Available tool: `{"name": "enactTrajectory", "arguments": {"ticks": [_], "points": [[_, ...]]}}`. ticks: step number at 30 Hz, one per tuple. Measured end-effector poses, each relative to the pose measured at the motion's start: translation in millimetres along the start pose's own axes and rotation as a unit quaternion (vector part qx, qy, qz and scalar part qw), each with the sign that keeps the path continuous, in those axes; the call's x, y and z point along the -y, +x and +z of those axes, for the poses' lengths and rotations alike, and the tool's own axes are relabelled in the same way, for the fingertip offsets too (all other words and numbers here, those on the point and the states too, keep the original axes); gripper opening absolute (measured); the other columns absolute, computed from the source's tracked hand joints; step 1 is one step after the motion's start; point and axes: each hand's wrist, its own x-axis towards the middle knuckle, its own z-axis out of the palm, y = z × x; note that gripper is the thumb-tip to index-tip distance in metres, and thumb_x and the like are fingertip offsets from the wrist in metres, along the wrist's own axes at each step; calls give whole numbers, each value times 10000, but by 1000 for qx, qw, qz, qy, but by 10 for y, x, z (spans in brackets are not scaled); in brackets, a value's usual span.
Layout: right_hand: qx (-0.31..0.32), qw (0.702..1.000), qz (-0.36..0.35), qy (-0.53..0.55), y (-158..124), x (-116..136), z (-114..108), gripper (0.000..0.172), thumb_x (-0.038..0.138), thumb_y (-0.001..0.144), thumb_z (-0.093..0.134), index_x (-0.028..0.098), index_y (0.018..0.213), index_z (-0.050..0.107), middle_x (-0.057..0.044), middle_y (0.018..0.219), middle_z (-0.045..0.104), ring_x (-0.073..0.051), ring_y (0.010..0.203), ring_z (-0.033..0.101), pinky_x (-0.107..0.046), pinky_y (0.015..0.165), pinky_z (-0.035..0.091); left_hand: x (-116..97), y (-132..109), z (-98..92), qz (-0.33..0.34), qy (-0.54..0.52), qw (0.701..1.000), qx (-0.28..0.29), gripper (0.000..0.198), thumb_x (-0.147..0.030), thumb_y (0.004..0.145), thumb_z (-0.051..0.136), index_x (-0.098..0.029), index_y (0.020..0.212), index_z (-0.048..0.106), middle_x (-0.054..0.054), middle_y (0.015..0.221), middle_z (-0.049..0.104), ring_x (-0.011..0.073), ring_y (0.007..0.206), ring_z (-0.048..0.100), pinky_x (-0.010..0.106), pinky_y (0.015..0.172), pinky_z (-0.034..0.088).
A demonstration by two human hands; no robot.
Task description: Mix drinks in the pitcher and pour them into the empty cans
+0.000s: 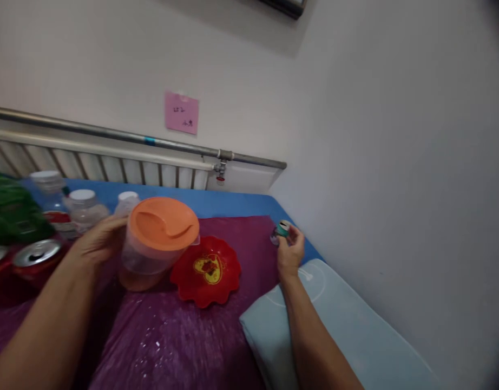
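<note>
My left hand (105, 236) is closed round the far side of a clear plastic pitcher (142, 262), its fingers partly hidden behind it. The pitcher has an orange lid (165, 223) with a curved raised grip. To the right, my right hand (290, 250) grips a small opened drink can (282, 227), teal with a silver top, near the far right of the purple sheet (253, 244). Between my hands lies a red scalloped plate (229, 271) with a yellow and red print in its middle.
On the left stand a green bottle (16, 208), several clear bottles with white caps such as this bottle (87, 211), and red cans, one a can (37, 257). A folded light-blue cloth (347, 319) lies at the right wall. A radiator (111, 168) and pipe (184, 146) run behind.
</note>
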Motion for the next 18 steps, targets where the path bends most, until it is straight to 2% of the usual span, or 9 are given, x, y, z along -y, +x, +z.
{"name": "enactTrajectory", "arguments": {"ticks": [2,3,8,12,15,18], "points": [[24,999,-35,11,-88,122,33,459,346,756,603,189,1186,577,-144,1257,656,-287,1165,638,-508,1051,468,23,44,-47,-13,-3,1000,13,467,-152,528,911,-126,945,703,89,925,759,295,978,703,363,843,603],[37,998,-54,15,-135,182,47,435,356,760,618,195,1163,590,-142,1261,657,-286,1169,636,-499,1044,474,38,63,-47,-15,-6,1000,21,474,-112,481,904,-129,913,707,84,894,765,302,971,706,348,833,603],[99,985,-142,15,-329,393,102,347,355,781,647,214,1099,637,-130,1222,693,-286,1167,639,-491,1027,492,78,78,24,-5,-25,999,47,350,-101,563,849,-145,885,718,59,879,766,205,787,704,285,741,594],[132,972,-196,-15,-350,386,126,296,343,818,610,221,1087,635,-126,1195,709,-283,1147,651,-513,1035,492,82,90,35,-7,-41,998,36,345,-48,558,819,-145,876,726,39,836,758,145,692,679,225,690,578],[134,970,-199,-22,-319,328,141,273,330,813,601,212,1058,634,-134,1171,712,-287,1115,662,-519,1017,505,105,123,16,-15,-52,998,27,321,-71,584,802,-152,888,739,51,868,771,164,711,695,241,697,590],[135,970,-198,-25,-300,286,158,258,310,805,604,214,1042,637,-126,1162,716,-281,1106,667,-512,1013,512,139,145,-3,-22,-61,998,25,317,-104,587,802,-156,896,752,78,889,780,218,761,721,283,706,609]]}}
